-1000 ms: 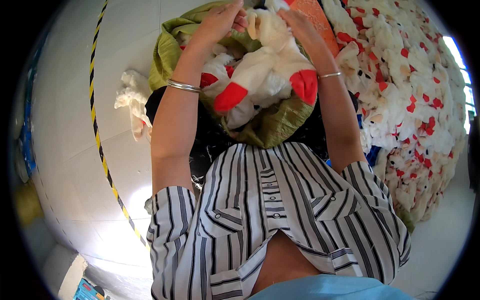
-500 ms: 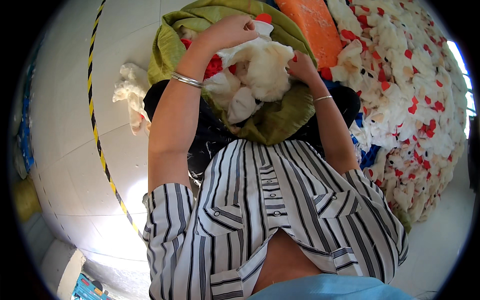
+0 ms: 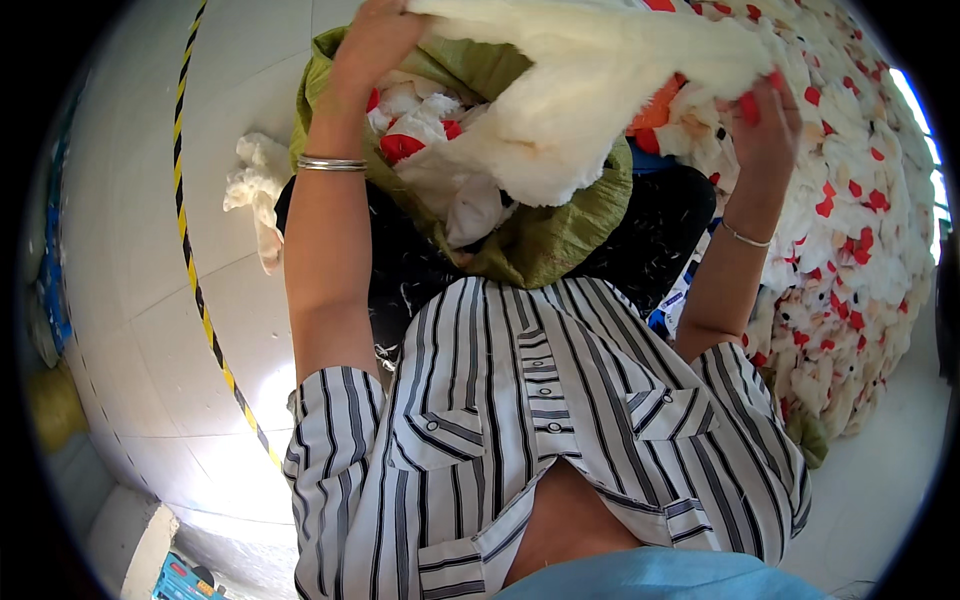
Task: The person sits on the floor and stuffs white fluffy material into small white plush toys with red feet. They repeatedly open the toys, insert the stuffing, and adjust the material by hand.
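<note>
Cream plush skin spread between two hands above a green sack

The cream plush skin (image 3: pixel 600 70) hangs over the sack's mouth, its long axis running left to right between the hands, with one broad lobe drooping toward the body. The left hand (image 3: pixel 383 42) is closed on its left end, partly cut off by the upper edge; the right hand (image 3: pixel 768 120), fingers bent, is at the other end, lower in view, and whether it grips cannot be told. The drooping lobe lies between them, slightly nearer the left. Its pile is short, soft and limp. Below, the green woven sack (image 3: pixel 530 262), crinkled and rolled at the rim, holds more white pieces with red patches. To the right rises a heap of flat plush skins (image 3: pixel 830 210); a lone fluffy piece (image 3: pixel 260 175) lies on the smooth pale floor (image 3: pixel 130 230) at left.
</note>
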{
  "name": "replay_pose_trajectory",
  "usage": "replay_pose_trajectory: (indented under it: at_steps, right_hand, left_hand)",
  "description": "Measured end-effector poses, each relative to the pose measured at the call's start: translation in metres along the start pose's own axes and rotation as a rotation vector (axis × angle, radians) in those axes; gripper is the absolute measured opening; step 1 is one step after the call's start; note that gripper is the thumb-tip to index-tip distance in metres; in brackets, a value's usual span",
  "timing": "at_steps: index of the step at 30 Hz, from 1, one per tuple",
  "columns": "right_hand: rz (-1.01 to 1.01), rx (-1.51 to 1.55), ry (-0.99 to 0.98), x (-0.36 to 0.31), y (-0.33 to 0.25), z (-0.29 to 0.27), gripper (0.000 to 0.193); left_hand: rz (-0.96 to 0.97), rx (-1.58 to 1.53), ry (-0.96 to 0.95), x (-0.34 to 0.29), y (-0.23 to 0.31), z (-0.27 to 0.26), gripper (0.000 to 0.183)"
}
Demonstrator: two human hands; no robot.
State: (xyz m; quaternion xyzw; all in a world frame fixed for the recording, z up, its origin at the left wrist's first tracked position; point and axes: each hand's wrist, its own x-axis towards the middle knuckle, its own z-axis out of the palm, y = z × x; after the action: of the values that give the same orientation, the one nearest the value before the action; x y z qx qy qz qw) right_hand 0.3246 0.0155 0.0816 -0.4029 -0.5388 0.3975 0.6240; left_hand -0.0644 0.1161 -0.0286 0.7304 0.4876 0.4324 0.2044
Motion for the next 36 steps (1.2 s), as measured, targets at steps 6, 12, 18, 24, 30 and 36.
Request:
replay_pose_trajectory:
  at_steps: [6,12,18,24,30,36]
  right_hand:
    - [0.019,-0.376,0.314,-0.009,0.005,-0.006,0.026]
    - [0.155,-0.588,0.231,-0.004,0.023,0.009,0.025]
    - [-0.026,0.604,0.035,0.021,0.003,-0.034,0.020]
    - [-0.204,0.510,0.213,0.035,-0.015,0.002,0.020]
    - [0.513,-0.301,-0.525,-0.065,0.124,0.127,0.052]
    - [0.465,-0.587,-0.992,-0.124,0.134,0.151,0.066]
  left_hand:
    - [-0.262,-0.440,0.255,0.005,0.036,-0.046,0.020]
    - [-0.284,-0.437,0.233,0.007,0.022,-0.058,0.016]
    - [-0.259,-0.877,0.397,0.008,0.023,-0.064,0.013]
    - [-0.021,-1.326,0.256,-0.004,0.025,-0.070,0.021]
    - [-0.086,-1.566,0.086,0.019,0.048,-0.029,0.028]
    - [-0.153,-1.205,0.395,0.025,0.002,-0.041,0.027]
